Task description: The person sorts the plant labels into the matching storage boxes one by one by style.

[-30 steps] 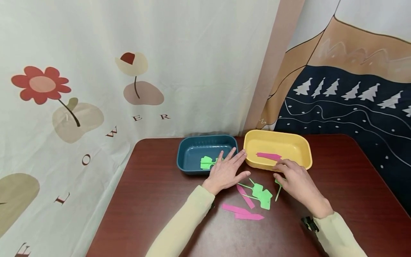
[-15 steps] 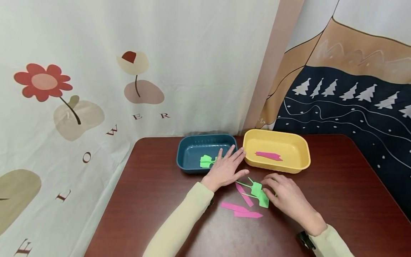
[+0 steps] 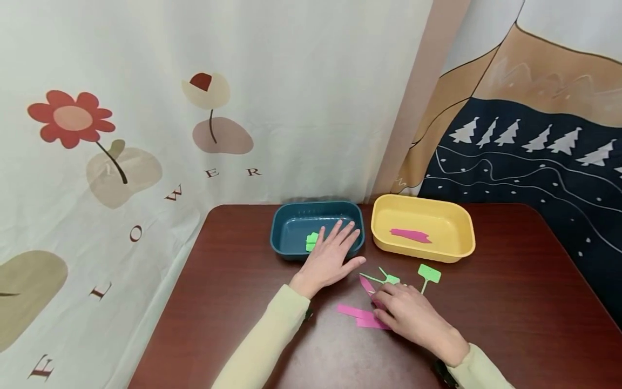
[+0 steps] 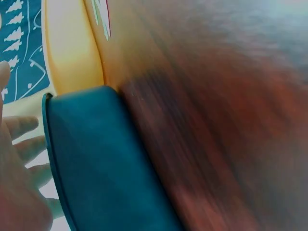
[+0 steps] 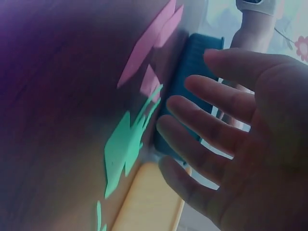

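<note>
My left hand (image 3: pixel 328 260) is spread over the front right part of the dark blue tray (image 3: pixel 281 246), holding nothing; whether it touches the tray I cannot tell. Green T-shaped plant labels (image 3: pixel 312 241) lie inside, partly behind that hand. My right hand (image 3: pixel 417 317) hovers over loose labels on the table, its fingers relaxed and apart with nothing between them in the right wrist view. Under or beside it are green labels (image 5: pixel 122 149) and pink pointed strip labels (image 3: pixel 351 312), partly covered. A single green label (image 3: pixel 430 273) lies behind the right hand.
A yellow tray (image 3: pixel 423 251) stands right of the blue one, with pink labels (image 3: pixel 410 236) lying in it. Both trays sit near the back edge of the brown table (image 3: pixel 233 302). A printed curtain (image 3: pixel 301 108) hangs behind.
My right hand has moved from the yellow tray's front edge, left and nearer, onto the loose labels, uncovering the single green one. The left hand has shifted slightly left.
</note>
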The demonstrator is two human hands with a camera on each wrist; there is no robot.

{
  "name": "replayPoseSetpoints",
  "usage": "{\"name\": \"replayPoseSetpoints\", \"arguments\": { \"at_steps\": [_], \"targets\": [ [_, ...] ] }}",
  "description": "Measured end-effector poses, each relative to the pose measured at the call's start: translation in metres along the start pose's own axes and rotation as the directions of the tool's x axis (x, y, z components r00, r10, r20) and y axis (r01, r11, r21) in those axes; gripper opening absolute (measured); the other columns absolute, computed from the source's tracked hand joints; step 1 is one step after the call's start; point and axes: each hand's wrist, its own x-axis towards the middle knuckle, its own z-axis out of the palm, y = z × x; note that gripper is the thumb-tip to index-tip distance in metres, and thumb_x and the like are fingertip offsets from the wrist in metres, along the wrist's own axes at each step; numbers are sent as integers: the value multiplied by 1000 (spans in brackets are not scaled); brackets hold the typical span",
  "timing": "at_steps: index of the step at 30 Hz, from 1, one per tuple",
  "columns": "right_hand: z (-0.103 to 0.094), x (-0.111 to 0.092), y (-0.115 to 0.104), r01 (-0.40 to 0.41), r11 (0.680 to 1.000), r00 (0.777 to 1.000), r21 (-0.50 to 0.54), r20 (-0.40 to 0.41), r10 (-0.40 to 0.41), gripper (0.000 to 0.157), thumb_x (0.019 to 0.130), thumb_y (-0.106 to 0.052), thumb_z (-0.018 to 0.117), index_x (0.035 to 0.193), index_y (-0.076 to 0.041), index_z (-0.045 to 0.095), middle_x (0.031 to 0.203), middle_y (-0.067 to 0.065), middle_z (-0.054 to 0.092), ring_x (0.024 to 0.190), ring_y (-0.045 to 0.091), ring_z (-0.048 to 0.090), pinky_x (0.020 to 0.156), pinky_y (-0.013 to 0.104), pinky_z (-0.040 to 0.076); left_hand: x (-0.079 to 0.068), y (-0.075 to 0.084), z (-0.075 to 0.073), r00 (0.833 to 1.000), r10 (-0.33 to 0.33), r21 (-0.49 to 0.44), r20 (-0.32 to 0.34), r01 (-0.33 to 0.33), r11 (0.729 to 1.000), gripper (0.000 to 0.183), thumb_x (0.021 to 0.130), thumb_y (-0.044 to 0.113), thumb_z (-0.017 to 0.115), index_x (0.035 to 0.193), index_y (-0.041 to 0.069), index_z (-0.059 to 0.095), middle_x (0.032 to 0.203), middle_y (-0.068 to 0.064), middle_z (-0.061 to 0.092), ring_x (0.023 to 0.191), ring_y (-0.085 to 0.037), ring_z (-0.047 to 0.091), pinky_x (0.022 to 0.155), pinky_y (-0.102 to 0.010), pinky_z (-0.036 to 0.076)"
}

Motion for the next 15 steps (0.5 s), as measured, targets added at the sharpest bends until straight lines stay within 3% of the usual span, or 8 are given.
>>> {"name": "replayPoseSetpoints", "arguments": {
  "at_steps": [8, 15],
  "targets": [
    [12, 8, -12, 67, 998, 998, 12, -14, -67, 15, 90, -26, 81, 100, -16, 76, 94, -6, 60, 82, 14, 59, 72, 37, 52, -29, -11, -8, 997, -10, -27, -82, 8, 1000, 75, 104, 67, 39, 162, 20, 37, 170, -1, 27, 158, -28, 18, 122, -63, 17],
    [19, 15, -20, 56, 998, 998, 28, -27, -55, 15, 88, -26, 83, 94, -15, 75, 89, -6, 57, 86, 15, 58, 76, 35, 53, -56, -22, -17, 992, -33, -14, -121, 32, 999, 74, 103, 64, 45, 160, 17, 42, 167, -2, 34, 157, -28, 24, 122, -62, 18]
  ]
}}
